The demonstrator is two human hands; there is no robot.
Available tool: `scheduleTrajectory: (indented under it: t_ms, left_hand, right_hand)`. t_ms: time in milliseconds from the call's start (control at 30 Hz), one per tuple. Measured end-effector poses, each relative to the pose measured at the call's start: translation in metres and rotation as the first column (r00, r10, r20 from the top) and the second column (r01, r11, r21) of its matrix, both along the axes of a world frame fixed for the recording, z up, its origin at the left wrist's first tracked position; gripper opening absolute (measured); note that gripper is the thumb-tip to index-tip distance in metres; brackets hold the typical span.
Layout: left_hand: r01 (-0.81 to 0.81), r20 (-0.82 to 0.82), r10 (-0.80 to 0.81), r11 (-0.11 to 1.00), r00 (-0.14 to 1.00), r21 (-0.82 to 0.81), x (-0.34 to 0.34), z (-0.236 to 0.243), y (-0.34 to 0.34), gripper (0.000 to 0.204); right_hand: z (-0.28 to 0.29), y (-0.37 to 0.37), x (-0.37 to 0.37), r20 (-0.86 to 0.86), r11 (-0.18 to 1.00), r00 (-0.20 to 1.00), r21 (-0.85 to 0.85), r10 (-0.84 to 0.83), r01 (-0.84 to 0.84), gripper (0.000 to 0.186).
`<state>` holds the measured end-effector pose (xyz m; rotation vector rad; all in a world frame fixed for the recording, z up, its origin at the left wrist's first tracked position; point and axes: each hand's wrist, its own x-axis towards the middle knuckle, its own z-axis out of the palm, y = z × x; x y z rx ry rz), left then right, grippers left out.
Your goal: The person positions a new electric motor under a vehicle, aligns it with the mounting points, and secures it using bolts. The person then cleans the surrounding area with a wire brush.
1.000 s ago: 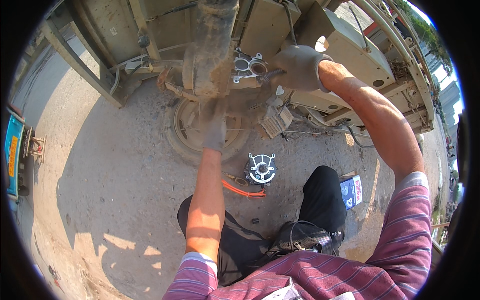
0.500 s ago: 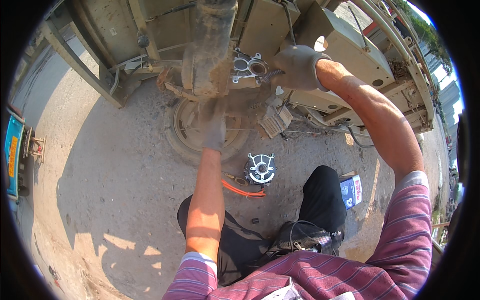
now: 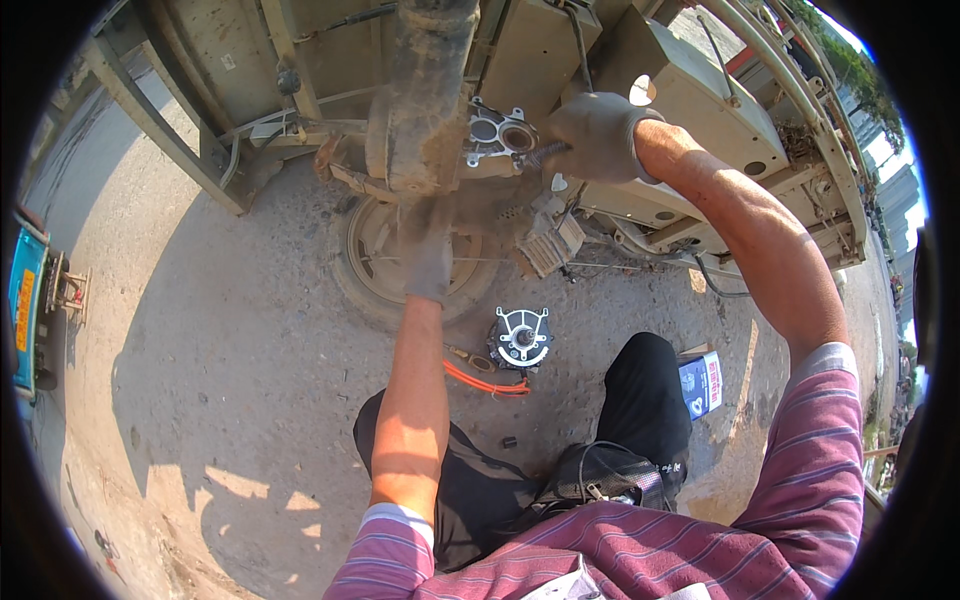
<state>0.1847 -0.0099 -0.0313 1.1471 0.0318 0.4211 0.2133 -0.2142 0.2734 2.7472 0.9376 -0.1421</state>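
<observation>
My right hand (image 3: 597,137), in a dark grey glove, is closed beside a silver gear housing (image 3: 500,132) on the underside of a vehicle. A dark ribbed piece (image 3: 543,155) lies between the glove and the housing; what the fingers hold is hidden. My left hand (image 3: 428,262), gloved too, reaches under a dirt-covered tire (image 3: 418,110). Its fingers blur into the dark there, so their grip does not show. On the ground in front of me stands an electric motor (image 3: 522,338) with a silver bracket face and a central shaft, orange cables (image 3: 487,382) beside it.
A spare-looking wheel (image 3: 365,250) lies flat beneath the tire. Near the housing hangs a finned metal block (image 3: 550,243). Vehicle frame bars (image 3: 165,130) cross the far left. A blue and white box (image 3: 702,385) lies right of my knee. A blue vehicle (image 3: 28,300) stands far left.
</observation>
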Motion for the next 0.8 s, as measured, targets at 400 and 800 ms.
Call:
scheduleTrajectory:
  t_ms: [400,800]
  left_hand:
    - [0.005,-0.011,-0.005,1.000,1.000,0.021,-0.003,0.007,-0.001,0.034]
    - [0.045,0.008,-0.045,0.999,0.999,-0.005,-0.005,0.007,0.000,0.035]
  right_hand:
    - [0.003,0.006,0.001,0.011,0.999,0.999,-0.031,-0.039,0.040,0.038]
    - [0.006,0.017,0.000,-0.036,0.997,0.996,0.001,-0.078,0.078,0.040]
